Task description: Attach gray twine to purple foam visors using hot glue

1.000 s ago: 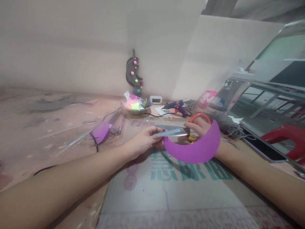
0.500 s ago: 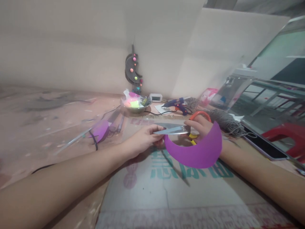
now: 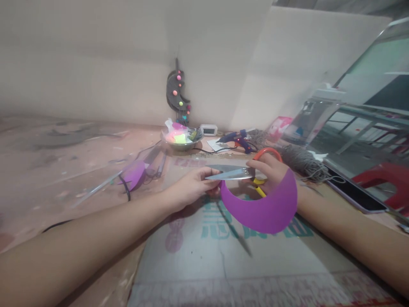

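Note:
My left hand [image 3: 191, 187] pinches one tip of a purple crescent-shaped foam piece [image 3: 262, 209], which curves down and to the right in front of my right wrist. My right hand [image 3: 270, 170] grips scissors [image 3: 234, 172] with an orange and yellow handle. The blades point left, slightly parted, right at the crescent's tip by my left fingers. Both hands hover above a flat cardboard sheet [image 3: 223, 256] with teal print.
A metal bowl [image 3: 182, 140] of bright pompoms, a blue glue gun [image 3: 237, 140] and a grey yarn bundle [image 3: 303, 162] lie beyond. A purple scrap [image 3: 134, 175] with wires lies left. A dark crescent decoration [image 3: 177, 96] leans on the wall. A phone [image 3: 356, 192] lies right.
The purple crescent has swung lower and slightly right as my left hand turned it. The scissors stayed at its tip with blades a little closer together.

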A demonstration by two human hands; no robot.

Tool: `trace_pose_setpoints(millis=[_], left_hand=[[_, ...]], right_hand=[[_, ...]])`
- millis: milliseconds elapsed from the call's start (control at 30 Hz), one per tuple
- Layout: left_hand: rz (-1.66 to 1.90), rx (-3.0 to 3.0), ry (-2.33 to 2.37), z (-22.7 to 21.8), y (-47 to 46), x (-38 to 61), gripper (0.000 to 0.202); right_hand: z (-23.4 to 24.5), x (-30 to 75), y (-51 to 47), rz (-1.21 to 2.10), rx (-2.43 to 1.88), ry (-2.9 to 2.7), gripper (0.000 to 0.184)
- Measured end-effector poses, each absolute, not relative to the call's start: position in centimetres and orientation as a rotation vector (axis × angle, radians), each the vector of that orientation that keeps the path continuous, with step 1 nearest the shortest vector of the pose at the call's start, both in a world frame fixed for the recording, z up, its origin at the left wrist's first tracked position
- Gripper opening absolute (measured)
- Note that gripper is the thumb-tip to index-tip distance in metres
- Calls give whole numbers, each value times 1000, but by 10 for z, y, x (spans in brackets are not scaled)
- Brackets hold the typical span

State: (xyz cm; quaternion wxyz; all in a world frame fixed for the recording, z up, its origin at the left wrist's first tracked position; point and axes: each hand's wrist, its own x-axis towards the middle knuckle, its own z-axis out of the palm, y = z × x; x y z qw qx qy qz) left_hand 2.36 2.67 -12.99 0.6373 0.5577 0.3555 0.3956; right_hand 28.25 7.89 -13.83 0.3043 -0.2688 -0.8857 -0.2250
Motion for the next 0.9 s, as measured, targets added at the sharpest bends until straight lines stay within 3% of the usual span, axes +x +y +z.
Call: trace_pose_setpoints(millis=[533, 900], left_hand=[[863, 1348, 829, -133, 29, 22, 20], [883, 1369, 837, -130, 26, 22, 29]], right_hand=[[-139, 285, 79, -660, -701, -2358, 37], [-140, 283, 76, -656, -736, -2330, 34]])
